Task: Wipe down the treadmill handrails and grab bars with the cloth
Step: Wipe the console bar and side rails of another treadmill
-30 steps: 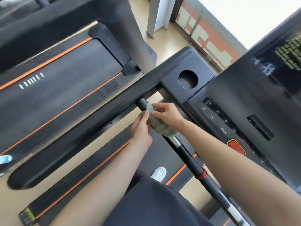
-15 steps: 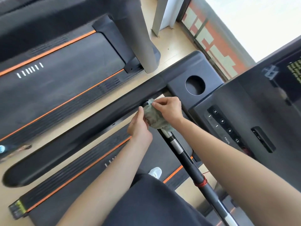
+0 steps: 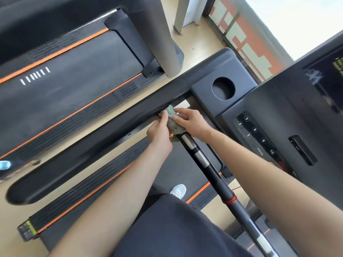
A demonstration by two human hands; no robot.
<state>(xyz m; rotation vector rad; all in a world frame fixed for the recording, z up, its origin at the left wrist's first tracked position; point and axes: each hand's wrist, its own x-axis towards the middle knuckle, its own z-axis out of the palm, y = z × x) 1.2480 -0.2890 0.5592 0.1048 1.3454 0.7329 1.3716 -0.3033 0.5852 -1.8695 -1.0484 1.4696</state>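
1. Head view: cloth (image 3: 171, 125) bunched round top end of bar (image 3: 213, 175), just under handrail (image 3: 92, 145).
2. Fingers of left hand (image 3: 159, 134) and right hand (image 3: 193, 123) clamped on cloth from both sides.
3. Probably soft, light, limp; best gripped wrapped round bar, not by a loose corner.

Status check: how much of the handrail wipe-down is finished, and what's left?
Done: nothing provable; no surface shows a wiped mark. In hand: left hand and right hand hold the grey-green cloth round the top end of the grab bar, beside the side handrail. Left: likely the bar's lower stretch past the red ring, and that handrail.
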